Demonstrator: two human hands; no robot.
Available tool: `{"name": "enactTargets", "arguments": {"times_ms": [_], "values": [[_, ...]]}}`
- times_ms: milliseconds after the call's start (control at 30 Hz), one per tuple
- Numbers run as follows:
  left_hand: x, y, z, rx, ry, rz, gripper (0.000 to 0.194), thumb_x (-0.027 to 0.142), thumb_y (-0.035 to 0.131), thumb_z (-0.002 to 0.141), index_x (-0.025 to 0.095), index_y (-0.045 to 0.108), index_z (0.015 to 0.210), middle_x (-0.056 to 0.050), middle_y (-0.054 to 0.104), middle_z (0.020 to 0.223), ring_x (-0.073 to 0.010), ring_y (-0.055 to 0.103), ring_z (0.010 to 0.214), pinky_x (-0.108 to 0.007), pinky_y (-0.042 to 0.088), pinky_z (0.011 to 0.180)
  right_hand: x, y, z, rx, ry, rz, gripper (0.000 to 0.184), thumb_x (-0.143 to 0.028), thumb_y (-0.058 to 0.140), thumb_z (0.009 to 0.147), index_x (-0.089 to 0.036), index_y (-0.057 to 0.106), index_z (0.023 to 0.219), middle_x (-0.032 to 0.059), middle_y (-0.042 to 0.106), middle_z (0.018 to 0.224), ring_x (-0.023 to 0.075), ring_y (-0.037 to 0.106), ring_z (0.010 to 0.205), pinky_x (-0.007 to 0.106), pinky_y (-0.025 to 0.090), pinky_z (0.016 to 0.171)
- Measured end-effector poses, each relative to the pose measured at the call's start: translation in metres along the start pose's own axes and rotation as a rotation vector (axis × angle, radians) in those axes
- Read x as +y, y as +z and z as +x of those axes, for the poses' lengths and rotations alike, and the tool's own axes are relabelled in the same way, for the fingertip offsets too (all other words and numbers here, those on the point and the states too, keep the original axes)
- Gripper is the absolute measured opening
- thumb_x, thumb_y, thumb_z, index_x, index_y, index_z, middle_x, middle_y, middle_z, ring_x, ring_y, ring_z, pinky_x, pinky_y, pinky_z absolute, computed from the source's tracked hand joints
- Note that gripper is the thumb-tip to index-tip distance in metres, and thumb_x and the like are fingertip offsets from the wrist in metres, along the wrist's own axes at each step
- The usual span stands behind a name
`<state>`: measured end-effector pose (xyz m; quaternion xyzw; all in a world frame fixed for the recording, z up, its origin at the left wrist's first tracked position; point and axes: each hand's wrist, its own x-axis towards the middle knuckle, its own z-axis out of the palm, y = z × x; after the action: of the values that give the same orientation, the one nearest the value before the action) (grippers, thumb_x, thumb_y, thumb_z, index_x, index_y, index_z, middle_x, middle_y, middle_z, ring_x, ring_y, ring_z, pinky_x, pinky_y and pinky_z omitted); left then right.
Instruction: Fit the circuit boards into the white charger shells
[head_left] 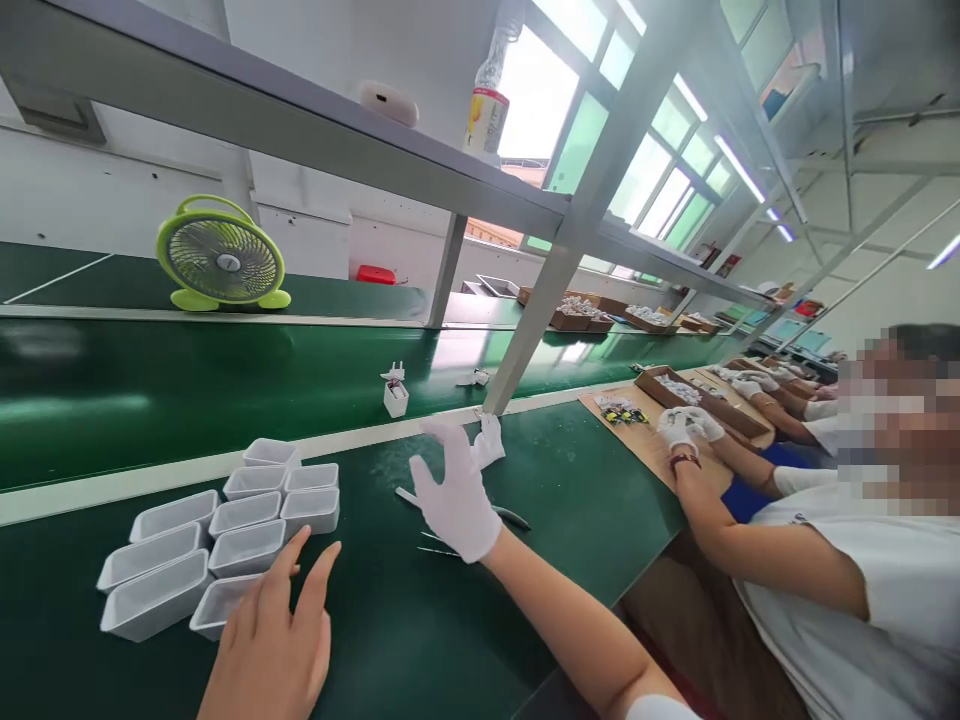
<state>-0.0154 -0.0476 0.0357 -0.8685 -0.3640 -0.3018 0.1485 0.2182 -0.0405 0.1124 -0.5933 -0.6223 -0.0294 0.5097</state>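
Observation:
My left hand point(274, 630) is bare. Its fingers are spread above the nearest of several white plastic housings point(247, 547), which sit open side up in rows on the green table point(390, 660); whether it touches one I cannot tell. My right hand point(457, 490) wears a white glove, thumb and fingers apart, with nothing seen in it. Beneath it lie a dark curved tool point(514, 518), partly hidden, and thin metal tweezers point(435, 545). Just behind is a crumpled white cloth or glove point(490, 440) by the shelf post.
On the green conveyor belt point(187, 380) stands a small white charger point(395, 390), with a loose white piece point(474, 378) farther right. A green fan point(221, 255) is at the back left. The shelf post point(536, 310) rises ahead. Gloved co-workers sit right, by a parts box point(720, 405).

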Motion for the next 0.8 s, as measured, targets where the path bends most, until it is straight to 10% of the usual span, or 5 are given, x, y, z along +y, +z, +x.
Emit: {"name": "enactTargets", "arguments": {"times_ms": [233, 500, 800], "values": [[-0.005, 0.006, -0.009, -0.040, 0.074, -0.178, 0.055, 0.007, 0.034, 0.092, 0.026, 0.058, 0.137, -0.019, 0.056, 0.131, -0.0203, 0.063, 0.081, -0.031, 0.057, 0.063, 0.019, -0.013, -0.035, -0.226, 0.067, -0.195, 0.030, -0.024, 0.052, 0.098, -0.023, 0.054, 0.127, 0.0083, 0.064, 0.124, 0.0271, 0.059, 0.116, 0.052, 0.052, 0.103], [0.013, -0.008, -0.010, -0.049, 0.036, -0.412, 0.035, 0.022, 0.048, 0.098, 0.024, 0.063, 0.129, -0.013, 0.057, 0.135, -0.0247, 0.065, 0.108, -0.028, 0.060, 0.071, 0.042, -0.036, -0.020, -0.236, 0.072, -0.332, 0.023, -0.013, 0.046, 0.100, -0.019, 0.063, 0.115, 0.0075, 0.068, 0.110, 0.0245, 0.061, 0.108, 0.043, 0.045, 0.102], [0.015, -0.018, 0.009, 0.000, -0.041, -0.418, 0.022, 0.018, 0.055, 0.095, 0.019, 0.064, 0.116, -0.015, 0.056, 0.128, -0.0244, 0.059, 0.110, -0.028, 0.057, 0.071, 0.041, -0.030, -0.030, -0.598, 0.138, -0.434, 0.023, -0.031, 0.066, 0.097, -0.020, 0.067, 0.077, 0.0028, 0.067, 0.092, 0.0208, 0.061, 0.087, 0.036, 0.045, 0.084]]}}
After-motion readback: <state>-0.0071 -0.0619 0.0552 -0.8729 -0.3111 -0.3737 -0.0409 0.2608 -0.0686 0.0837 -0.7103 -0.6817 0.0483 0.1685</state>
